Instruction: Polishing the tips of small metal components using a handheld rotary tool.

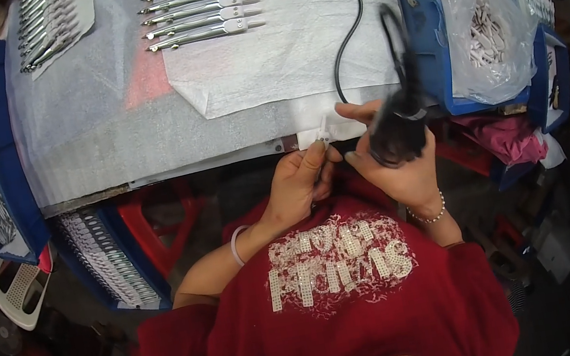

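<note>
At the table's front edge my left hand (305,178) is closed, thumb and fingers pinching a small metal piece with a pale pointed tip (323,128). The rest of this piece is hidden by my fingers, and it may be a drawing compass like those on the table. My right hand (408,176) is wrapped round a dark corded power tool that looks like an electric screwdriver (400,125), blurred by motion. Its working end cannot be made out. A row of metal drawing compasses (208,31) lies beyond on a white cloth (245,71).
More compasses (56,24) lie far left. Blue bins (1,150) line the left side; another blue bin (432,40) at right holds a plastic bag of small parts (487,31). The tool's black cord (345,40) crosses the cloth. Below the table stands a blue tray of metal parts (106,257).
</note>
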`<state>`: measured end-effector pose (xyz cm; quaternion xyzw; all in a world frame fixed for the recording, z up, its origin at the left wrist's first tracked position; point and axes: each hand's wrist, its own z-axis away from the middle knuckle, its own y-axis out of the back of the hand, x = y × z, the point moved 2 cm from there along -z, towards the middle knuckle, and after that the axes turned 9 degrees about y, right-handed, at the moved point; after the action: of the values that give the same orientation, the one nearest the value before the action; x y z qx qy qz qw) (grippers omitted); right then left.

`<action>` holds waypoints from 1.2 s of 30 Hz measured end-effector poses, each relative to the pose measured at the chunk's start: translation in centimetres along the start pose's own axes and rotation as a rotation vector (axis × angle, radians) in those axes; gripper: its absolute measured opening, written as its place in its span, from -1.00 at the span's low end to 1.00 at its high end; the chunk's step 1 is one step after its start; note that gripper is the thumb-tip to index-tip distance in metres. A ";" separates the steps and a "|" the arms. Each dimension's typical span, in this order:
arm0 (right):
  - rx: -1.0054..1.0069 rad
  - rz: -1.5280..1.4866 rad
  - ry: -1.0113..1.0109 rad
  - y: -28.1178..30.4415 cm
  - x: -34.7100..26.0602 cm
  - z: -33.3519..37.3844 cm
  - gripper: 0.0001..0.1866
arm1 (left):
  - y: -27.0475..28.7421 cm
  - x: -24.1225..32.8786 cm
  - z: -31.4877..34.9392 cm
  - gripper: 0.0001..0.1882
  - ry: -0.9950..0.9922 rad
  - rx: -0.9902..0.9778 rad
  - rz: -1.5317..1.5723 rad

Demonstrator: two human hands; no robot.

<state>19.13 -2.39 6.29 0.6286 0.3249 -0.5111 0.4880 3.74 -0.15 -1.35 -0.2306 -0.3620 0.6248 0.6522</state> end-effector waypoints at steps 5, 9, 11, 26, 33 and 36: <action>-0.162 0.098 -0.166 -0.5 -0.1 -1.0 -0.55 | 1.0 -0.5 -0.3 -0.64 -0.035 -0.178 0.025; -0.167 0.102 -0.204 -0.2 0.0 -0.8 -0.56 | 0.1 -0.1 0.0 -0.68 -0.033 -0.081 0.013; -0.068 0.097 -0.024 0.2 -0.1 -0.5 -0.59 | -0.2 0.3 0.2 -0.70 -0.023 -0.023 -0.017; -0.242 -0.302 0.849 -0.9 -5.4 -1.5 -0.45 | -0.3 1.2 0.6 -0.73 0.104 0.007 -0.082; -0.194 -0.484 0.818 -1.3 -4.9 -1.5 -0.74 | -0.1 1.0 0.5 -0.73 0.116 0.039 -0.075; -0.224 -0.491 0.835 -1.2 -4.7 -1.7 -0.73 | -0.2 1.2 0.6 -0.73 0.123 0.039 -0.079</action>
<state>17.31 0.02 10.48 0.6284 0.6839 -0.2774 0.2458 3.41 0.88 -0.63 -0.2412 -0.3179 0.5903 0.7017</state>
